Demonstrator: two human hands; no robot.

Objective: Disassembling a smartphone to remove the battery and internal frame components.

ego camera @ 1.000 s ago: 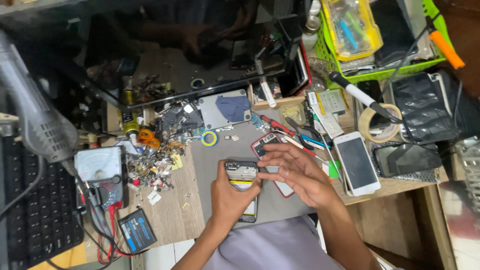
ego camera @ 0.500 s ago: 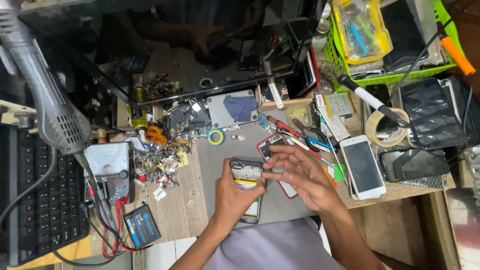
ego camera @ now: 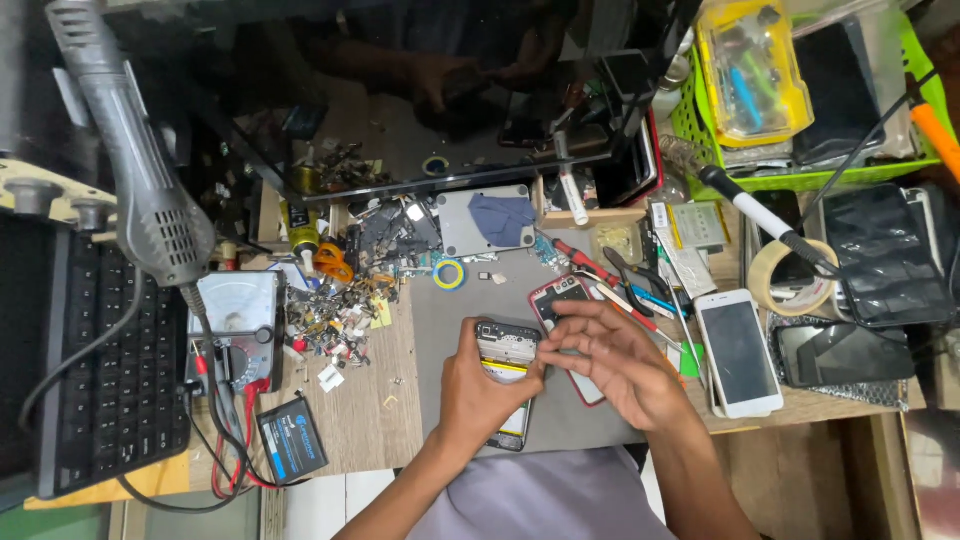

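Grey mat [ego camera: 440,330] lies under our work, and at the near middle of it our left hand [ego camera: 478,390] clamps the opened phone [ego camera: 506,352], thumb along its left edge and fingers round the right, so the body sits flat with its innards facing us. Our right hand [ego camera: 620,365] rests at three o'clock of the phone, fingertips drawn together at its top right corner; whether they pinch a small part we cannot tell. To do this well, we judge, the left grip should stay firm and low, and the right fingertips should work lightly, square to the board, without levering.

Behind the right hand, at one o'clock, lies a red-framed phone [ego camera: 556,295], partly covered. Further at three o'clock rests a white phone [ego camera: 738,350]. At eleven o'clock sits a scrap pile [ego camera: 340,310], near it a meter [ego camera: 238,318]. Farthest, at ten o'clock, hangs a heat gun [ego camera: 140,180].
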